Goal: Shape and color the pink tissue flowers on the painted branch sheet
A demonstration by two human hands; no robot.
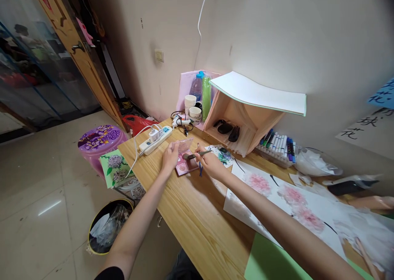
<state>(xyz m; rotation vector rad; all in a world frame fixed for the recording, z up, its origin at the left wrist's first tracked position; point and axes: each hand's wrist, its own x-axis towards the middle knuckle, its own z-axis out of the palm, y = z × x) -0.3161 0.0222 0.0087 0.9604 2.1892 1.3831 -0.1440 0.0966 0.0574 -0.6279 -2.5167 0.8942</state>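
Observation:
On the wooden desk (184,200) lies a small pink makeup palette (186,171) with its lid raised and several pans in pink and brown shades. My left hand (170,156) grips the palette's left side near the lid. In my right hand (211,165) is a dark-bristled brush (191,155), its head over the palette's pans; I cannot tell whether it touches them. A second thin stick with a dark blue end (200,170) also pokes out from the right fingers. Beneath my right forearm, white paper (229,208) bears pink painted flowers (259,183) and dark strokes.
A power strip (155,141) with a plugged-in charger is left of the palette. Behind stand paper cups (195,112), a bottle (196,87) and an open box (246,124). Markers (278,144) and a paint-stained sheet (222,154) lie right; a bin (91,235) stands below left.

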